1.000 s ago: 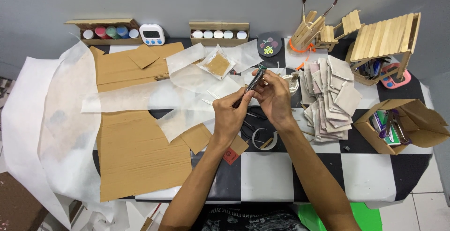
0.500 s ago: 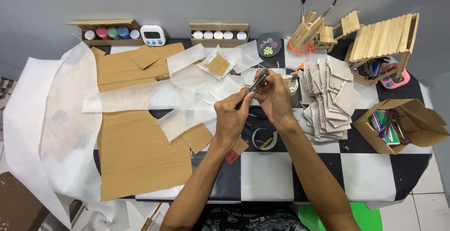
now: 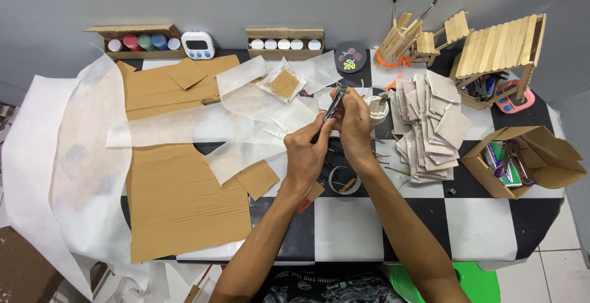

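Right now both hands are up over the middle of the checkered table [image 3: 344, 229], working on one small dark tool [image 3: 334, 109], something like a craft knife. The left hand [image 3: 307, 155] is clenched around its lower end, fingers curled tight. The right hand [image 3: 355, 120] pinches the upper end from the right side, thumb and fingertips closed on it. The tool slants up and to the right between them, its tip pointing toward the far side.

Just right of the hands sits a small white cup [image 3: 376, 109], and beyond that a heap of grey paper squares [image 3: 430, 125]. Below the hands, near the wrists, lies a roll of tape [image 3: 342, 179]. Over on the left, big sheets of cardboard [image 3: 184, 198] and thin white paper [image 3: 67, 168] cover the table. At the right edge there's an open cardboard box [image 3: 522, 158], and at the far right a stick-built shelter [image 3: 498, 51].
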